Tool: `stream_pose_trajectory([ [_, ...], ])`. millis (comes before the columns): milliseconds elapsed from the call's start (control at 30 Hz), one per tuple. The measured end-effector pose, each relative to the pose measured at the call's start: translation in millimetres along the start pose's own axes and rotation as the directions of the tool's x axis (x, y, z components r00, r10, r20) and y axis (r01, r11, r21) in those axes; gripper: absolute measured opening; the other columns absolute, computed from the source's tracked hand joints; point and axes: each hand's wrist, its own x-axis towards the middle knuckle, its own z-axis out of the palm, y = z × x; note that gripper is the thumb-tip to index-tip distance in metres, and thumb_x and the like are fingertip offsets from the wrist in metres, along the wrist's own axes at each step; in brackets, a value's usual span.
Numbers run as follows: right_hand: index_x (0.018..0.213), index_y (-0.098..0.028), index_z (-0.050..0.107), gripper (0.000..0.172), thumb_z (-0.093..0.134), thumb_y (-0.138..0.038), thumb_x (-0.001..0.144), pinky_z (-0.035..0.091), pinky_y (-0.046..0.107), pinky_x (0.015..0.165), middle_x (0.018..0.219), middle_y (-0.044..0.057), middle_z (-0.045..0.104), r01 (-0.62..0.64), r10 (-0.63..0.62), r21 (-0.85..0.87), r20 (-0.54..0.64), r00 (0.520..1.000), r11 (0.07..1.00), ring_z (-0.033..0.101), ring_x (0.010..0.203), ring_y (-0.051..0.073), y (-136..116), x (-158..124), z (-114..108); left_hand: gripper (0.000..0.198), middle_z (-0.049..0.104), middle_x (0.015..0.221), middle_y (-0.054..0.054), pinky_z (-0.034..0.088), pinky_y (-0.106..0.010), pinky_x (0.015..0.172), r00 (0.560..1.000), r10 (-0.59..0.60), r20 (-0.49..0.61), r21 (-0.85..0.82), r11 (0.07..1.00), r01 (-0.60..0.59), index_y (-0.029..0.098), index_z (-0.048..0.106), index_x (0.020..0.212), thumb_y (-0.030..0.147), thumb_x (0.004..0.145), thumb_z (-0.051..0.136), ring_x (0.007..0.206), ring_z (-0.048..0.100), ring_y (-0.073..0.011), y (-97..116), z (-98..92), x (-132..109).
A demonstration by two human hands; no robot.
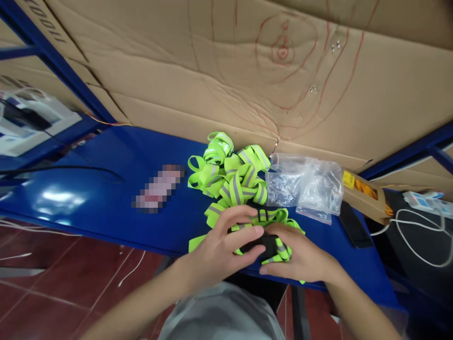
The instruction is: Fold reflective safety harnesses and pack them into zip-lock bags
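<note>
Both bare forearms enter from the lower edge and converge at centre. Left hand palm down, fingers curled over, thumb tucked inward. Right hand close against it, knuckles outward, fingers and thumb closed in a pinch.

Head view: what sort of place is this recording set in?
Probably a small packing or assembly workshop: a blue metal workbench backed by flattened cardboard, a heap of reflective straps beside clear plastic bags, and the left hand and right hand gripping a buckled strap.
</note>
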Motion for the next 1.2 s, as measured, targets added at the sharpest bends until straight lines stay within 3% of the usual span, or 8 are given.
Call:
stream_pose_trajectory([
  [133, 0.117, -0.023, 0.069, 0.042, 0.086, -0.038, 0.081, 0.056, 0.027, 0.063, 0.091, 0.001, 0.075, -0.082, 0.105, 0.297, -0.064, 0.992, 0.951, 0.067, 0.071, 0.015, -26, 18, -24, 0.082, 0.052, 0.144, -0.012, 0.066, -0.046, 0.098, 0.997, -0.070, -0.032, -0.227, 0.972, 0.061, 0.039, 0.037, 0.148, 0.040, 0.083, 0.087, 0.127, 0.065, -0.0292, 0, -23.5, 32],
  [267, 0.116, -0.024, 0.066, 0.060, 0.094, -0.048, 0.069, 0.054, 0.027, 0.058, 0.077, -0.002, 0.071, -0.144, 0.352, 0.776, -0.106, 0.930, 0.615, 0.063, 0.062, 0.014, -41, 50, -53, 0.104, 0.058, 0.146, -0.014, 0.064, -0.043, 0.100, 0.943, -0.240, 0.231, -0.460, 0.827, 0.323, 0.036, 0.025, 0.159, 0.057, 0.078, 0.087, 0.123, 0.069, -0.0300, -5, -47.1, 89],
  [367, 0.103, -0.023, 0.068, 0.054, 0.089, -0.060, 0.070, 0.056, 0.029, 0.057, 0.073, -0.001, 0.068, -0.091, 0.449, 0.903, -0.119, 0.885, 0.420, 0.064, 0.060, 0.015, -39, 79, -69, 0.080, 0.070, 0.124, -0.009, 0.064, -0.034, 0.087, 0.851, -0.413, 0.324, -0.507, 0.683, 0.525, 0.024, 0.051, 0.144, 0.046, 0.078, 0.091, 0.100, 0.075, -0.0228, -23, -48.2, 129],
  [533, 0.107, -0.023, 0.073, 0.049, 0.083, -0.059, 0.075, 0.064, 0.040, 0.079, 0.101, 0.007, 0.077, 0.030, 0.358, 0.915, -0.188, 0.915, 0.403, 0.075, 0.091, 0.026, -22, 106, -78, 0.074, 0.076, 0.095, -0.006, 0.062, -0.035, 0.073, 0.751, -0.476, 0.459, -0.715, 0.305, 0.630, 0.019, 0.061, 0.131, 0.069, 0.079, 0.081, 0.077, 0.074, -0.0216, -60, -30.7, 156],
  [700, 0.102, -0.019, 0.076, 0.039, 0.090, -0.043, 0.075, 0.064, 0.035, 0.086, 0.100, 0.008, 0.079, 0.050, 0.397, 0.903, -0.237, 0.886, 0.427, 0.075, 0.089, 0.021, -6, 104, -81, 0.066, 0.076, 0.087, -0.010, 0.062, -0.036, 0.075, 0.743, -0.394, 0.541, -0.728, 0.223, 0.648, 0.014, 0.071, 0.099, 0.077, 0.079, 0.075, 0.077, 0.074, -0.0239, -82, -17.2, 152],
  [833, 0.109, -0.019, 0.077, 0.047, 0.081, -0.059, 0.083, 0.063, 0.039, 0.089, 0.105, 0.011, 0.079, 0.039, 0.415, 0.804, -0.347, 0.841, 0.593, 0.076, 0.097, 0.026, 1, 101, -81, 0.047, 0.076, 0.086, -0.006, 0.060, -0.032, 0.074, 0.704, -0.482, 0.521, -0.648, 0.314, 0.694, 0.014, 0.070, 0.097, 0.052, 0.077, 0.090, 0.073, 0.072, -0.0186, -84, -12.7, 150],
  [1000, 0.071, -0.018, 0.068, 0.056, 0.060, -0.069, 0.095, 0.053, 0.028, 0.064, 0.068, 0.004, 0.066, -0.020, 0.260, 0.347, -0.660, 0.705, 0.938, 0.065, 0.069, 0.018, -2, 103, -70, 0.035, 0.079, 0.103, -0.004, 0.055, -0.035, 0.098, 0.837, -0.444, 0.321, -0.376, 0.751, 0.543, 0.018, 0.076, 0.105, 0.047, 0.087, 0.081, 0.104, 0.072, -0.0236, -70, -9.3, 148],
  [1200, 0.062, -0.020, 0.052, 0.063, 0.043, -0.066, 0.104, 0.050, 0.033, 0.071, 0.068, 0.003, 0.058, -0.045, -0.017, -0.054, -0.809, 0.588, 0.998, 0.056, 0.069, 0.017, 0, 103, -53, 0.034, 0.077, 0.120, -0.004, 0.049, -0.037, 0.111, 0.905, -0.336, 0.261, -0.406, 0.812, 0.418, 0.020, 0.076, 0.113, 0.035, 0.084, 0.084, 0.122, 0.068, -0.0269, -58, 2.0, 142],
])
